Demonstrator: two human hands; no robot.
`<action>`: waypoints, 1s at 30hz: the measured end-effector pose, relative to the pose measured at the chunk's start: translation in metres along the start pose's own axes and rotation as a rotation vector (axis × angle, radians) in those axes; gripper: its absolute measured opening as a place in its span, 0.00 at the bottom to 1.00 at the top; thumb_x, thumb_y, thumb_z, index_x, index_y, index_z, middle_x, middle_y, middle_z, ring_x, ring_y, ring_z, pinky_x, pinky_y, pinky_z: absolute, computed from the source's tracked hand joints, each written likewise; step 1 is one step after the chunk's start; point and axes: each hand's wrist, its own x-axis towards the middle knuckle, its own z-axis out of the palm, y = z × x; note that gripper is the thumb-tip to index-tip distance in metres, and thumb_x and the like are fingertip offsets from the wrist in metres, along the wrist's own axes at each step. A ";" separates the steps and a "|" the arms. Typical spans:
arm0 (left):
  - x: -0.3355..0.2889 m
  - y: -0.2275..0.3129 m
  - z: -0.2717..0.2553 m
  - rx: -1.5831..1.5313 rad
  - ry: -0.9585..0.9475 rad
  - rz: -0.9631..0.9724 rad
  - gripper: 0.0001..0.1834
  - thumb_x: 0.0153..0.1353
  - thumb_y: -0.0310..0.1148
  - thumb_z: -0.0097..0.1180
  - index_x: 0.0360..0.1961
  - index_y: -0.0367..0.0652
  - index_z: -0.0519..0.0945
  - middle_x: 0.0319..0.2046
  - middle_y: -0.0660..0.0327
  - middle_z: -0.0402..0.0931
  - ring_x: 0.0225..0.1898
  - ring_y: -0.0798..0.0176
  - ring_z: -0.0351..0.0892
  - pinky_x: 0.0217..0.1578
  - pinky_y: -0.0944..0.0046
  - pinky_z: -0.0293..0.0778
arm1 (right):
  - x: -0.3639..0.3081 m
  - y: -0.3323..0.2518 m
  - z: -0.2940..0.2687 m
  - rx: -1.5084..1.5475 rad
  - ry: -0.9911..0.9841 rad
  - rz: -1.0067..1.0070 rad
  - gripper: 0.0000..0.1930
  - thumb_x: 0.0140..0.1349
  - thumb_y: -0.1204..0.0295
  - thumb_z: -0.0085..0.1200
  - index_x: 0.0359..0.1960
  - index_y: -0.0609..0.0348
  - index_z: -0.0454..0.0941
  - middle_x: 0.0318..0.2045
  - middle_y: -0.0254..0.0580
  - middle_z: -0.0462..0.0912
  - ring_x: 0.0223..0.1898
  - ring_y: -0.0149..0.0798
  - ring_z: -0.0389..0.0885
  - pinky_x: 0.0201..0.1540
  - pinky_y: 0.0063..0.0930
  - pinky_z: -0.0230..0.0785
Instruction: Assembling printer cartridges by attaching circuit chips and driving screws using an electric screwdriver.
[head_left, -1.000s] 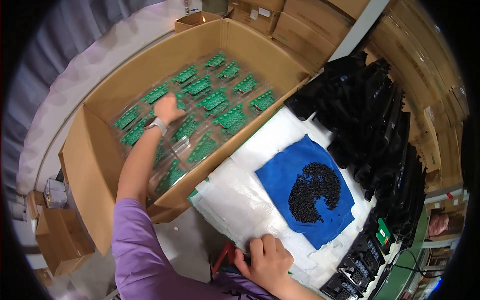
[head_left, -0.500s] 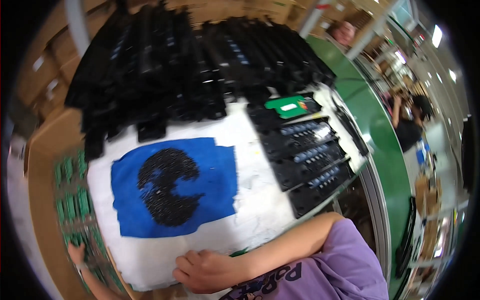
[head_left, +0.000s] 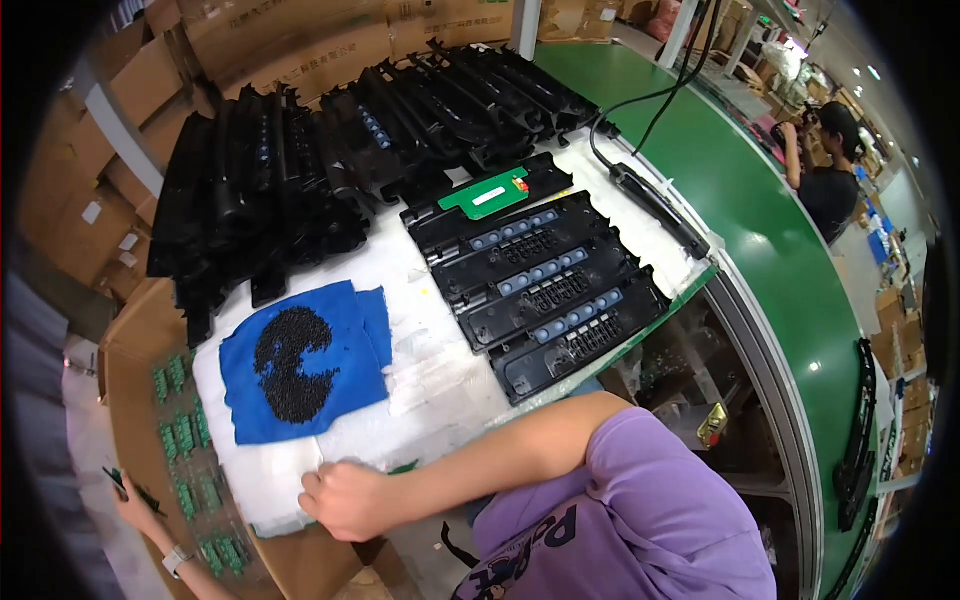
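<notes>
My left hand (head_left: 135, 505), at the carton's outer left edge, has its fingers closed on a thin green circuit board (head_left: 122, 482), seen nearly edge-on. My right hand (head_left: 350, 500) is curled into a loose fist at the near edge of the white-covered worktable (head_left: 450, 400); whatever lies inside its fingers is hidden. Beyond that hand lies a blue cloth (head_left: 355, 400) with a heap of small black pieces (head_left: 285, 380). To the right, several black plastic panels (head_left: 580, 335) lie in a row, and a green circuit board (head_left: 485, 195) rests on the farthest one.
A cardboard carton (head_left: 140, 340) at the left holds rows of green circuit boards (head_left: 185, 435). Long black plastic parts (head_left: 240, 180) are piled along the back. A black corded tool (head_left: 660, 210) lies at the right, beside a green surface (head_left: 750, 250). Another person (head_left: 835, 175) is farther off.
My left hand has moved from above the boards in the carton to its outer edge, now with a board in it. The view has shifted; my right hand stays curled at the table edge.
</notes>
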 end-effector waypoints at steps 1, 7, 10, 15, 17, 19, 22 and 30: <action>-0.015 0.040 -0.007 -0.253 -0.017 -0.088 0.19 0.59 0.41 0.58 0.46 0.38 0.77 0.26 0.66 0.72 0.18 0.74 0.70 0.17 0.72 0.64 | 0.001 0.001 -0.003 0.083 -0.018 0.020 0.13 0.45 0.65 0.55 0.24 0.62 0.69 0.22 0.45 0.71 0.21 0.44 0.75 0.22 0.35 0.68; -0.175 0.261 -0.022 -0.752 -0.404 0.026 0.28 0.54 0.34 0.59 0.55 0.37 0.69 0.40 0.57 0.76 0.34 0.68 0.77 0.22 0.73 0.73 | -0.006 0.000 -0.075 0.851 0.126 0.296 0.18 0.54 0.68 0.57 0.45 0.61 0.72 0.32 0.41 0.72 0.28 0.38 0.76 0.34 0.33 0.73; -0.235 0.329 -0.002 -0.704 -0.589 0.219 0.33 0.48 0.32 0.62 0.56 0.33 0.67 0.45 0.54 0.74 0.43 0.63 0.76 0.39 0.67 0.75 | -0.030 0.007 -0.136 0.898 0.145 0.254 0.26 0.55 0.68 0.59 0.55 0.63 0.67 0.42 0.43 0.71 0.39 0.33 0.75 0.40 0.27 0.74; -0.290 0.412 0.039 -0.837 -0.922 0.179 0.34 0.46 0.29 0.66 0.54 0.31 0.66 0.44 0.54 0.75 0.45 0.65 0.74 0.48 0.66 0.70 | -0.086 0.038 -0.194 0.838 0.268 0.371 0.24 0.56 0.71 0.58 0.54 0.68 0.69 0.47 0.43 0.73 0.47 0.35 0.76 0.40 0.24 0.74; -0.305 0.429 0.056 -0.883 -1.049 0.148 0.35 0.45 0.30 0.67 0.54 0.30 0.66 0.42 0.55 0.76 0.43 0.66 0.75 0.46 0.66 0.71 | -0.109 0.046 -0.216 0.960 0.261 0.486 0.20 0.57 0.74 0.57 0.51 0.70 0.71 0.47 0.42 0.74 0.47 0.32 0.76 0.41 0.23 0.75; -0.322 0.442 0.079 -0.881 -1.136 0.127 0.32 0.45 0.32 0.68 0.51 0.31 0.69 0.39 0.56 0.77 0.41 0.67 0.76 0.44 0.67 0.72 | -0.131 0.050 -0.234 0.940 0.308 0.603 0.20 0.57 0.79 0.55 0.53 0.69 0.71 0.45 0.43 0.77 0.43 0.30 0.78 0.41 0.19 0.75; -0.345 0.467 0.107 -0.943 -1.242 0.141 0.31 0.45 0.32 0.67 0.50 0.33 0.70 0.39 0.57 0.75 0.40 0.67 0.75 0.42 0.67 0.72 | -0.156 0.062 -0.245 0.983 0.468 0.681 0.20 0.55 0.81 0.57 0.52 0.67 0.72 0.41 0.41 0.80 0.41 0.29 0.79 0.41 0.20 0.75; -0.348 0.499 0.149 -1.038 -1.315 0.073 0.30 0.48 0.26 0.66 0.52 0.29 0.68 0.44 0.58 0.71 0.44 0.70 0.72 0.44 0.70 0.70 | -0.185 0.100 -0.283 0.821 0.522 0.872 0.10 0.58 0.79 0.55 0.41 0.67 0.80 0.28 0.35 0.82 0.28 0.22 0.77 0.30 0.15 0.71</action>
